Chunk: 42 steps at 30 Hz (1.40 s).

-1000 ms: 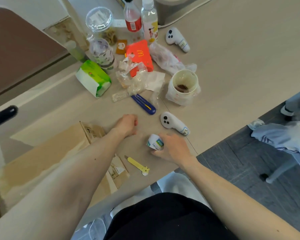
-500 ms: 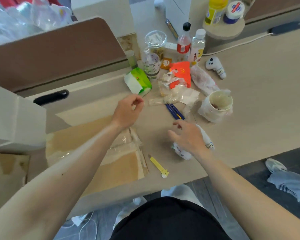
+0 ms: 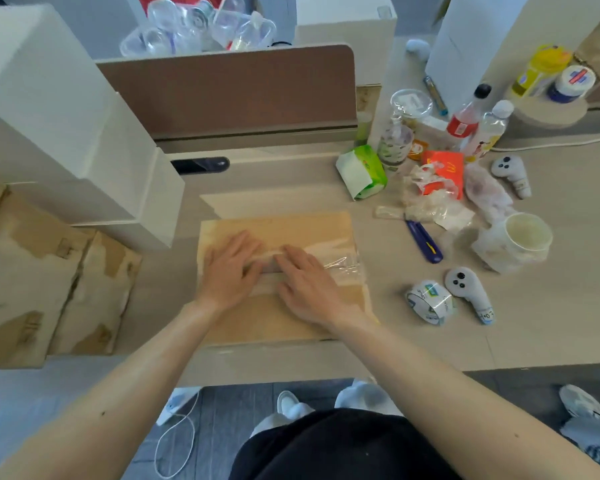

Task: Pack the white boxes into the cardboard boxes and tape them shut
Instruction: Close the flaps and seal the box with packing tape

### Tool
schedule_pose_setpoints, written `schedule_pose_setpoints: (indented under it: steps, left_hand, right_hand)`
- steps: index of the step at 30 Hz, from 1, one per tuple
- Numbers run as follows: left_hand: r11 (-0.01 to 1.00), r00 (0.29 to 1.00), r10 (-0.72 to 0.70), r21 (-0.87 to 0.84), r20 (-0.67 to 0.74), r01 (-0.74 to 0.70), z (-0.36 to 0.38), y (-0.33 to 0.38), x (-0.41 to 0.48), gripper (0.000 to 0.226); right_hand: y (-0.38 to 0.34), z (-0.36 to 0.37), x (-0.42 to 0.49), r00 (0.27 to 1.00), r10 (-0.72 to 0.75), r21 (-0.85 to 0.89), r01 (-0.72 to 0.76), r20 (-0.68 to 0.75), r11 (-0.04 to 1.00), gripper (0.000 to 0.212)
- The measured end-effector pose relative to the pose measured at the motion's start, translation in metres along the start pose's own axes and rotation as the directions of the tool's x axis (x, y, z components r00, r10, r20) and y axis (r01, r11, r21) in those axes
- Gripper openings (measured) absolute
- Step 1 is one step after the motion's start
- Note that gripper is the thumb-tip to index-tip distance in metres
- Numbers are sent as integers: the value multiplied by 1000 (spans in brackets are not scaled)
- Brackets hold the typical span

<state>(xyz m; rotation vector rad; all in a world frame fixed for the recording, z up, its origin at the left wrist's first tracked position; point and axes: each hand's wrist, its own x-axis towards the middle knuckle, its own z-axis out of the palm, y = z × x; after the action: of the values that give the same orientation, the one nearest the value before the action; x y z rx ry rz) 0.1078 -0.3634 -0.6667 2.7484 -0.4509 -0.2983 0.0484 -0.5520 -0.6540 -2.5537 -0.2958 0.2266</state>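
Note:
A closed cardboard box [image 3: 274, 317] lies flat on the desk in front of me, with clear tape [image 3: 340, 265] running across its top seam. My left hand [image 3: 229, 268] and my right hand [image 3: 309, 282] both press flat on the tape, fingers straight and side by side at the seam's middle. A roll of clear tape [image 3: 428, 301] sits on the desk to the right of the box. White boxes [image 3: 49, 109] are stacked at the left.
More taped cardboard boxes [image 3: 32, 282] lie at the far left. To the right are a blue utility knife [image 3: 425, 242], two white controllers [image 3: 470, 292], a paper cup [image 3: 520, 240], bottles, wrappers and a green tissue pack [image 3: 361, 171]. A brown divider [image 3: 229, 88] stands behind.
My right hand let go of the tape roll, which now sits on the desk. Both hands moved onto the cardboard box top and now press the tape flat. The view swung left.

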Motion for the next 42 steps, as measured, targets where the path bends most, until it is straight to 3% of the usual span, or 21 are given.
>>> schedule_pose_setpoints:
  steps: [4,11,16,21,24,29,31,35,38,42]
  left_hand:
    - [994,996,-80,76,28,78,4,-25,-15,56]
    - [993,997,-68,-101,-25,65,4,-28,-21,59]
    - [971,990,-116,-221,-76,97,2,-28,-22,61]
    - [951,981,-185,-265,-63,162,0,-26,-23,65]
    - [921,974,-213,-349,-79,173,-3,-30,-22,65]
    - [774,979,-202,-616,-19,148,-6,-39,-25,65]
    - [777,983,-185,-615,-15,137,-4,-40,-24,64]
    - [819,993,-117,-568,-30,79,-2,-43,-25,56]
    - [869,998,-69,-490,1,60,-5,-41,-28,62]
    - [865,998,-68,-499,-3,57,-6,-40,-28,69]
  right_hand:
    - [18,5,-7,997,80,-144,-82,-22,986,55]
    - [47,-7,-27,944,315,-223,-330,-97,917,66]
    - [56,-13,-27,926,370,15,-370,-73,929,67]
    - [59,-13,-27,927,351,72,-344,-130,936,70]
    - [64,-17,-27,912,398,192,-376,-95,907,75]
    - [77,-23,-27,915,402,470,-343,-30,814,83]
    - [75,-23,-27,910,412,440,-358,-31,824,82]
    - [63,-16,-32,930,335,171,-309,-153,936,69]
    - [61,-19,-34,948,311,117,-303,-60,946,63]
    - [60,-22,-35,953,302,109,-298,-27,948,65]
